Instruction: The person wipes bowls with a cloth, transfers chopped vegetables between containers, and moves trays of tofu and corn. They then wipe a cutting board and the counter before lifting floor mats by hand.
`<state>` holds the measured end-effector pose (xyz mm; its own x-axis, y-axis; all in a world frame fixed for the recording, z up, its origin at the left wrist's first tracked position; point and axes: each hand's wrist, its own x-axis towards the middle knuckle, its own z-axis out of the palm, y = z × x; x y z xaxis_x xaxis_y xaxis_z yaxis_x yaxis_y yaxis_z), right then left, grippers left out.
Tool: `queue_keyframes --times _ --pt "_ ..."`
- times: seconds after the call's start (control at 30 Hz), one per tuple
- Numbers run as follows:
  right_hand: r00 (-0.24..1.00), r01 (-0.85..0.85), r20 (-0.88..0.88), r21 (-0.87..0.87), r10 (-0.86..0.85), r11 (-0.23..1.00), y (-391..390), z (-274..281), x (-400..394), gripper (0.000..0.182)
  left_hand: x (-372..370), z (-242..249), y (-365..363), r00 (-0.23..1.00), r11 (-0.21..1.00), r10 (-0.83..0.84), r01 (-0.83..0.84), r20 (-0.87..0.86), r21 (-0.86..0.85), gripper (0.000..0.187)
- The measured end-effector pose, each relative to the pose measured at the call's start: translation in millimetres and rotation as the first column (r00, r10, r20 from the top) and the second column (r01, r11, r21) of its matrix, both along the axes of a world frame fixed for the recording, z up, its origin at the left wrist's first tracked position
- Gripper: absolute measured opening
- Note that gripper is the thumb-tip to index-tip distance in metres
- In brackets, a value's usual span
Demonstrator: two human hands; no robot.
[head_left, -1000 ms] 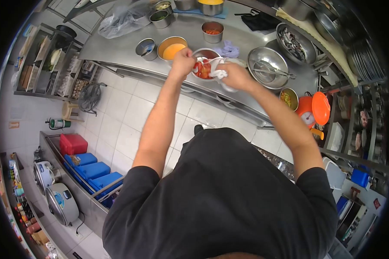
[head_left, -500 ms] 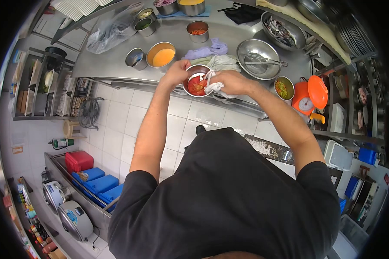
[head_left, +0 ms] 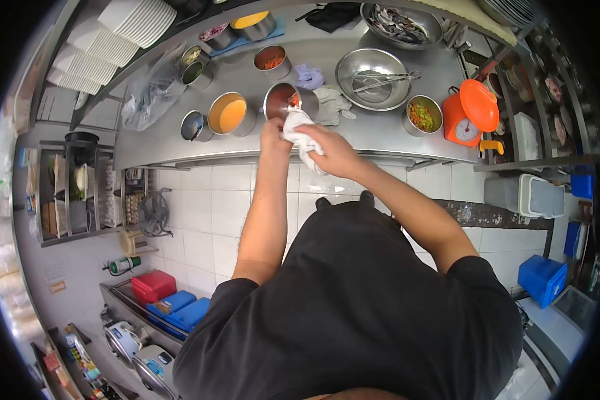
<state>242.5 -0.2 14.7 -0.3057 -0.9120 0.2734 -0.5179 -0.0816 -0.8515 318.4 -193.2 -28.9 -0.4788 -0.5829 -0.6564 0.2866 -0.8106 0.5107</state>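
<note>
A steel pot [head_left: 309, 102] is tilted towards me near the table's front edge, with red pieces of food showing inside. My left hand [head_left: 274, 137] is closed on its near rim, though some of the fingers are hidden. My right hand [head_left: 335, 155] grips a bunched white cloth [head_left: 299, 137], which lies over the near right side of the rim. Just behind the pot lie a lilac cloth [head_left: 309, 77] and another whitish cloth [head_left: 333, 105].
To the left stand a pot of orange liquid [head_left: 231, 115] and a small steel pot [head_left: 195, 125]. On the right are a large steel bowl [head_left: 373, 63] with a strainer, a pot of chopped vegetables [head_left: 423, 115] and an orange scale [head_left: 463, 119].
The pot has moved from the table's front edge further over the table and tilted towards me. Both hands have come closer together, and the view has shifted.
</note>
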Motion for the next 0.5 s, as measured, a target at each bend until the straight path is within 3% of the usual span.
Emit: queue_keyframes --times 0.07,0.1,0.2,0.33,0.37,0.4,0.43,0.5 --pt "0.975 0.205 0.124 -0.163 -0.186 0.965 14.3 -0.9 -13.9 0.053 15.7 -18.3 -20.9 0.994 0.999 -0.023 0.026 -0.108 0.031 0.023" --pt "0.941 0.312 0.203 -0.224 -0.269 0.923 20.6 -2.1 -15.9 0.053 11.2 8.0 -9.2 0.995 0.995 0.054 -0.047 -0.082 0.086 0.022" --pt "0.905 0.426 0.147 -0.294 -0.400 0.856 27.1 5.1 -24.2 0.054 4.7 22.2 9.7 0.994 0.988 0.006 0.011 -0.105 0.157 0.022" --pt "0.920 0.371 0.042 -0.414 -0.390 0.831 18.0 15.2 -49.1 0.047 -8.5 55.5 73.9 0.979 0.981 -0.185 0.189 0.088 -0.050 0.022" --pt "0.931 0.358 0.096 -0.415 -0.351 0.836 14.5 9.9 -62.4 0.040 0.5 53.7 71.4 0.964 0.963 -0.254 0.260 0.085 -0.075 0.023" --pt "0.914 0.320 0.349 -0.307 -0.207 0.896 11.9 8.4 -75.3 0.038 7.5 53.5 67.0 0.947 0.941 -0.305 0.315 0.098 -0.123 0.027" --pt "0.807 0.241 0.586 -0.212 -0.075 0.947 9.7 7.0 -86.6 0.037 13.7 55.4 63.8 0.929 0.914 -0.353 0.368 0.114 -0.168 0.034" --pt "0.460 0.020 0.883 -0.110 0.088 0.994 7.7 2.5 -106.7 0.035 15.7 72.5 72.5 0.894 0.867 -0.418 0.445 0.160 -0.225 0.043"
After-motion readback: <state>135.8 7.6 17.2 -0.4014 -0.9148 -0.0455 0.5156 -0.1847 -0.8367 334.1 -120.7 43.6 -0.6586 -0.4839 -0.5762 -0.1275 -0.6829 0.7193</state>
